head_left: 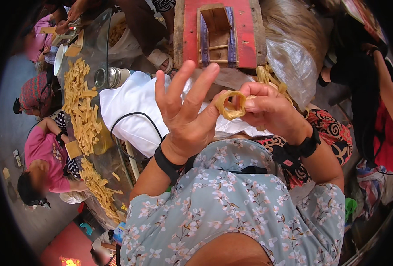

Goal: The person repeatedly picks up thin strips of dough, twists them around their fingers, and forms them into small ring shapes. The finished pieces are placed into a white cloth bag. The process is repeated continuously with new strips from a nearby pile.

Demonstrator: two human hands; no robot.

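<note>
A yellowish-tan strip curled into a ring [232, 115] is held up in front of my chest, above my lap. My left hand [185, 117] grips its left side near the thumb, while the other fingers fan out and upward. On the opposite side, the thumb and fingertips of my right hand [274, 111] pinch the ring's edge. Part of the left hand's grip is hidden behind the ring. A white cloth [127, 106] covers my lap below the hands, with a black cable [132, 114] looping across it.
Ahead stands a red-topped wooden bench [245, 33] carrying a small wooden frame [217, 46]. Many tan strips [81, 113] lie along a glass-topped table at left, near a glass jar [101, 77]. Clear plastic sheeting [291, 64] covers a bundle ahead right. Other people sit on both sides.
</note>
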